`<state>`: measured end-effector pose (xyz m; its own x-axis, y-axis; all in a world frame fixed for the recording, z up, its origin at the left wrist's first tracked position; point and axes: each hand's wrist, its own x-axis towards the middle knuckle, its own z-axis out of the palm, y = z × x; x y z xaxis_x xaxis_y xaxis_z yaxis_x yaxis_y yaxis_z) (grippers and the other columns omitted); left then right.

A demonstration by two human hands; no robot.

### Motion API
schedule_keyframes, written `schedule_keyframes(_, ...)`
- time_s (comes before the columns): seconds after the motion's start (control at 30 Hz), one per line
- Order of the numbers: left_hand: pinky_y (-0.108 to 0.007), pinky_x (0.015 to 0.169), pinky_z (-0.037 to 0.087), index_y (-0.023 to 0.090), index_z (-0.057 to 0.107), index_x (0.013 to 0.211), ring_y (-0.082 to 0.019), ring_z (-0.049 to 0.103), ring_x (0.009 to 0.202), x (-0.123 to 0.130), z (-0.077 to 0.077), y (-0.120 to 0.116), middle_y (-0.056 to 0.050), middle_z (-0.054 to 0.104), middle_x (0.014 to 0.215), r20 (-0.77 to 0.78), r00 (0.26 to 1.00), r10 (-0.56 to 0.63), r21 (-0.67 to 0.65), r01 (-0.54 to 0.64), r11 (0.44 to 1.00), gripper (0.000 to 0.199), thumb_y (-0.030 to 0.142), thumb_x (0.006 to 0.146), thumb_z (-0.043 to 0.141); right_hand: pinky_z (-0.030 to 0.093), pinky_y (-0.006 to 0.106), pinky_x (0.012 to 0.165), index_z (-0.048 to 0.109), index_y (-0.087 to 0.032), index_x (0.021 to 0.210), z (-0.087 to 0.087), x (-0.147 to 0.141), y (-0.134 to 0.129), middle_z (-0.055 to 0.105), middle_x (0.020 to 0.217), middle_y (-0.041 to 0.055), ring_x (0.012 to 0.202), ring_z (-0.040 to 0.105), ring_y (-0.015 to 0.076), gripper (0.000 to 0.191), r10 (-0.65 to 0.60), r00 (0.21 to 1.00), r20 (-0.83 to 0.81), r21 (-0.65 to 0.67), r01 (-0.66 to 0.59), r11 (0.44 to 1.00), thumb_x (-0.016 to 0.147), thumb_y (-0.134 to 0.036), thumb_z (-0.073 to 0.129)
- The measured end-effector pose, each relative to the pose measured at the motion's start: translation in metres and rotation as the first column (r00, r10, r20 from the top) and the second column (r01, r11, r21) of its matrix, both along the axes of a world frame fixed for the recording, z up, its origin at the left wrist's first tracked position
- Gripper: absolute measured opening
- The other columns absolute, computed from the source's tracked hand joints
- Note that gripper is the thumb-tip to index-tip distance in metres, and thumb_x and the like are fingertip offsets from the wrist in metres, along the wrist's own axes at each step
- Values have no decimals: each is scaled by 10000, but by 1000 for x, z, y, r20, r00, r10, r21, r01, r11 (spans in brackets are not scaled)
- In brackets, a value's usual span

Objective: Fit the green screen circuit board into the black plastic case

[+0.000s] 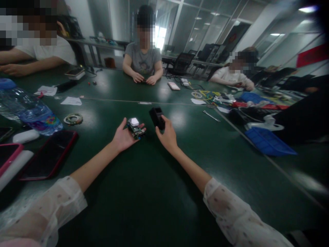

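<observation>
My left hand (125, 138) is palm up in the middle of the view, holding a small green circuit board (137, 131) with a pale square block (134, 122) on top. To its right, my right hand (167, 135) grips a black box-shaped case (156, 117) between thumb and fingers, tilted above the dark green table (144, 192). A small gap separates the board from the case. The case's inside is too dark to make out.
At left are a water bottle (41, 115), a red-edged phone (51, 154) and a cable coil (73, 119). To the right lie a wrench (211, 116), a blue tray (268, 141) and tangled cables (208, 96). Several people sit around the table, one (142, 56) opposite.
</observation>
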<state>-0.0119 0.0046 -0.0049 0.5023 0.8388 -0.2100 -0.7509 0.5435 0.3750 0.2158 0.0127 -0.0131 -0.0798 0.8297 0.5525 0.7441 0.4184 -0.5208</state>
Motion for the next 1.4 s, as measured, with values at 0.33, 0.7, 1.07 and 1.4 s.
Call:
schedule_keyframes(0.33,-465,1014,420,170,465,1384,-316,637,1136,0,-2,2,-154,662,1236,14,1000,-9,0,9,1000,613,587,934,456,504,520,857,420,-143,1396,-7,1,1,542,1168,200,1066,537,345,524,-121,942,314,-73,151,986,892,-269,490)
schedule_keyframes(0.7,-475,1031,408,189,413,1433,-319,625,1158,0,0,-1,-154,630,1295,-17,1000,-4,12,4,1000,641,594,938,446,520,500,909,430,-171,1395,-10,6,5,547,1238,175,1135,548,317,542,-67,994,81,-108,76,991,868,-232,537)
schedule_keyframes(1.07,-436,959,456,157,532,1309,-300,662,1062,0,-6,3,-144,697,1136,-1,999,-43,60,43,997,578,592,942,431,490,472,1007,388,-253,1416,18,-39,-35,523,1370,125,1235,531,261,518,178,958,-224,-20,-187,982,925,-308,544)
schedule_keyframes(1.4,-458,1002,421,130,521,1324,-314,646,1077,3,-6,3,-151,700,1112,-59,998,-5,36,7,999,599,582,943,429,503,461,986,344,-265,1437,11,-52,-51,513,1332,123,1190,539,266,564,242,953,-180,-39,-253,967,919,-314,561)
